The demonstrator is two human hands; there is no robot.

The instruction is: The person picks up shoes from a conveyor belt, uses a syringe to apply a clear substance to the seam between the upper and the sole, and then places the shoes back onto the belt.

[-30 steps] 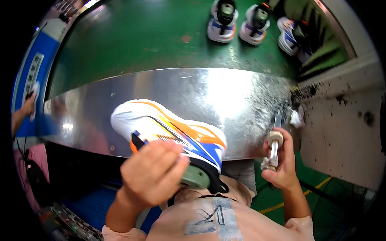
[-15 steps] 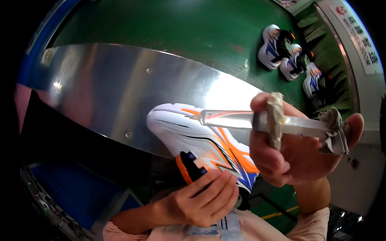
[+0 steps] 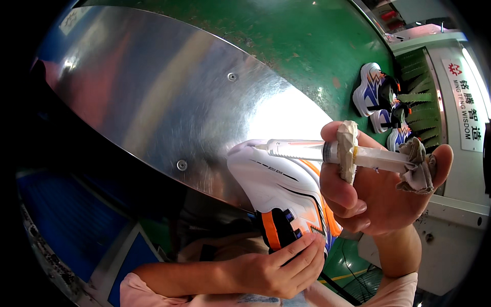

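A white sneaker [image 3: 271, 179] with orange, blue and black trim is held tilted at the near edge of the metal plate, its toe toward the far left. Around its heel end are the fingers of my left hand [image 3: 286, 268], closed on it. My right hand [image 3: 381, 197] grips a clear syringe [image 3: 296, 150] with wrapping around its finger flange and plunger end; the thumb is on the plunger. The syringe's tip lies at the toe, along the sole edge; whether it touches cannot be made out.
A shiny metal plate [image 3: 153, 77] with screws borders a green surface [image 3: 276, 36]. Several matching sneakers [image 3: 365, 94] stand at the right, beside a green strip curtain [image 3: 417, 97] on a pale machine housing [image 3: 460, 169]. A blue panel [image 3: 66, 225] is at lower left.
The head view has shifted. The sneaker has turned and sits farther right in view, and the syringe tip is now at the toe's sole edge rather than over the orange streak.
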